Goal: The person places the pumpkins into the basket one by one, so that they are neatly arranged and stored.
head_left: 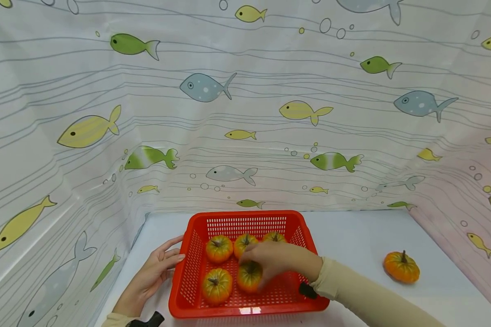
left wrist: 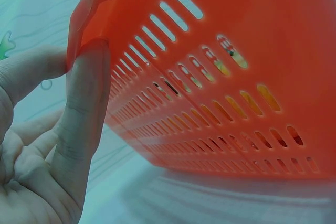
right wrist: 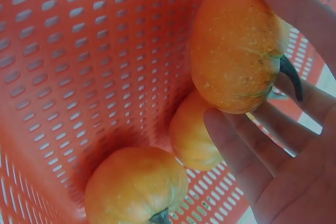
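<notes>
A red plastic basket [head_left: 245, 312] with slotted walls stands on the white table, several small orange pumpkins [head_left: 217, 286] inside. At its left side my left hand [head_left: 153, 272] pinches the rim, the lip between thumb and finger in the left wrist view, where the basket wall [left wrist: 236, 129] fills much of the picture. My right hand [head_left: 276, 259] reaches in over the right side. It grips one pumpkin [right wrist: 236, 45] with the thumb above and fingertips below, the dark stem facing the palm. Two more pumpkins lie under it in the right wrist view, one nearer [right wrist: 136, 184].
A single orange pumpkin [head_left: 402, 267] sits on the table [head_left: 352, 240] to the right of the basket. A pale curtain [head_left: 262, 150] printed with fish surrounds the table at the back and sides. My right sleeve [head_left: 364, 290] crosses the basket's right front corner.
</notes>
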A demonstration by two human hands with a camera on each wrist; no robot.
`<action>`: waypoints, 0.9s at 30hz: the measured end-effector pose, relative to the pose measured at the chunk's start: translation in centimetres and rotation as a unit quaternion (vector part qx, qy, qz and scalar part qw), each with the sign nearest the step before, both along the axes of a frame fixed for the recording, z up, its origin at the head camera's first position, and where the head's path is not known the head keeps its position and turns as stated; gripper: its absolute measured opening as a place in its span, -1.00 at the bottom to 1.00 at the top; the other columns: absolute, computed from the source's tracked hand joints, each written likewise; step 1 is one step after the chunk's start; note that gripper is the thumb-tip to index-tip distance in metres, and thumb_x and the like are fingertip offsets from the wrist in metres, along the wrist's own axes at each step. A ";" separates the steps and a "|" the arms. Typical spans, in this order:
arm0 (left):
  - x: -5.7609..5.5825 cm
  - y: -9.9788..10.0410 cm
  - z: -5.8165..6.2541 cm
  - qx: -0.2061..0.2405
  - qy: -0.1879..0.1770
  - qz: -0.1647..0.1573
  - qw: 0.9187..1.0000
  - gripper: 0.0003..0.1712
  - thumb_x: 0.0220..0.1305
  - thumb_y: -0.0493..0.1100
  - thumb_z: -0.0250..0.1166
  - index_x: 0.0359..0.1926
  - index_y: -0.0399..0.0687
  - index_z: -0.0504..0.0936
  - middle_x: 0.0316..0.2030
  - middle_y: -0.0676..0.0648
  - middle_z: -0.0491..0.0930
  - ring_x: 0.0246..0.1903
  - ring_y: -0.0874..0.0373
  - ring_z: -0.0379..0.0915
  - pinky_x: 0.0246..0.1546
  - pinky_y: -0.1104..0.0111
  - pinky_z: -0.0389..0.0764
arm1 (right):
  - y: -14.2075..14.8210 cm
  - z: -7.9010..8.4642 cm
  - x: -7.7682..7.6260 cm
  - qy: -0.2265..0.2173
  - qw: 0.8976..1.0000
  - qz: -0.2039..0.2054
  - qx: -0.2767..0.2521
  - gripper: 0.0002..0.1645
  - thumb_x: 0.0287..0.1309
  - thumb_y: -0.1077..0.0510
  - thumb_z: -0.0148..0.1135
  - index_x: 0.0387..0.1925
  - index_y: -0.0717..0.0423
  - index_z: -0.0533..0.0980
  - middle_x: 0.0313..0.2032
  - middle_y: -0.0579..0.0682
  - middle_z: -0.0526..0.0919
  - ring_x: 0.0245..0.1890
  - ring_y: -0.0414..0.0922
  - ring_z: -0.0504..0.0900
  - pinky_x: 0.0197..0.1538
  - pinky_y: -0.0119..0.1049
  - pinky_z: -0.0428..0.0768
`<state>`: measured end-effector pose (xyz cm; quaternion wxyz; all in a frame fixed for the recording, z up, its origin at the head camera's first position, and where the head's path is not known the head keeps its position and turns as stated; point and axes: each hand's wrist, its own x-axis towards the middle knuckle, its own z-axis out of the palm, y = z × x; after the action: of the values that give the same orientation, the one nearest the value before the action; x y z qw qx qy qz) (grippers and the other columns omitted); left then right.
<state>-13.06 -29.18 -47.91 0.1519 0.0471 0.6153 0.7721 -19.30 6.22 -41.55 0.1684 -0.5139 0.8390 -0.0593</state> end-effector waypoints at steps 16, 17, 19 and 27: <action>0.1 -0.1 0.0 0.006 0.000 -0.001 1.000 -0.20 0.55 -0.31 0.10 0.62 -0.17 -0.11 -0.02 0.07 0.72 -0.06 0.20 0.76 -0.10 0.27 0.79 | -0.6 -0.9 0.5 0.029 0.999 0.015 0.016 -0.18 -0.08 -0.20 0.65 0.25 -0.20 0.56 0.18 -0.22 0.64 0.05 -0.35 0.64 0.14 -0.44 0.64; 0.1 -0.1 0.0 0.006 0.002 -0.001 1.000 -0.20 0.55 -0.31 0.10 0.62 -0.18 -0.11 -0.02 0.06 0.72 -0.06 0.20 0.76 -0.10 0.27 0.79 | -0.6 -0.9 0.6 0.029 0.999 0.015 0.015 -0.19 -0.08 -0.20 0.65 0.25 -0.20 0.56 0.18 -0.23 0.64 0.05 -0.36 0.64 0.14 -0.45 0.65; 0.1 0.0 0.0 0.002 -0.001 0.005 1.000 -0.20 0.54 -0.31 0.10 0.62 -0.17 -0.10 -0.03 0.07 0.72 -0.07 0.20 0.76 -0.11 0.27 0.79 | -0.6 -0.9 0.6 0.029 0.999 0.016 0.013 -0.19 -0.07 -0.19 0.65 0.25 -0.20 0.56 0.17 -0.23 0.64 0.04 -0.36 0.64 0.14 -0.45 0.65; 0.1 0.0 0.0 0.004 0.000 0.002 1.000 -0.20 0.54 -0.31 0.10 0.62 -0.18 -0.10 -0.03 0.06 0.72 -0.07 0.21 0.76 -0.10 0.27 0.79 | -0.6 -1.1 0.4 0.024 0.999 0.022 0.006 -0.20 -0.06 -0.17 0.66 0.24 -0.19 0.56 0.17 -0.23 0.64 0.07 -0.37 0.63 0.15 -0.47 0.64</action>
<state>-12.95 -29.20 -47.90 0.1501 0.0466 0.6121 0.7750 -18.89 5.59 -42.69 0.1529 -0.5328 0.8314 -0.0385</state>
